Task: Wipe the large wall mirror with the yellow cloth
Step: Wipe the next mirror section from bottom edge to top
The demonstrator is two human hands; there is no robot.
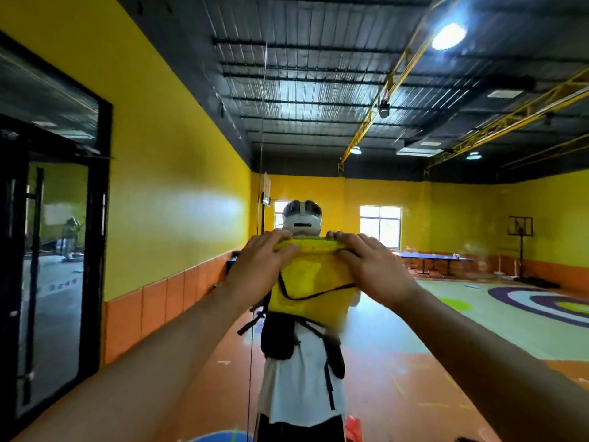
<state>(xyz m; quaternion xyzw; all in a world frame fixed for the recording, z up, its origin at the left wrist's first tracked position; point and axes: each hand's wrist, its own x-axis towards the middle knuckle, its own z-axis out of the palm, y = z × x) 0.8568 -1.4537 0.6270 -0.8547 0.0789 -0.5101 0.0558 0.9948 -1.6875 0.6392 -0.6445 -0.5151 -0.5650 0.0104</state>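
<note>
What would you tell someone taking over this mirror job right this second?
The left grip and right grip, both bare hands, each hold the top edge of the yellow cloth. It hangs spread in front of the wall mirror, over the reflected person's chest. Nothing on the glass shows which parts are wiped, so progress cannot be judged. Left to do: probably sweep the cloth across the whole mirror.

Left forearm (143, 362) was cropped at 7 o'clock, right forearm (497, 362) at 5 o'clock, yellow cloth (310, 282) hem was blurred, reflected chest was hidden behind it.

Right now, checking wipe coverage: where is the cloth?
Head view, centre: cloth against the mirror, top edge gripped by left hand and right hand.
</note>
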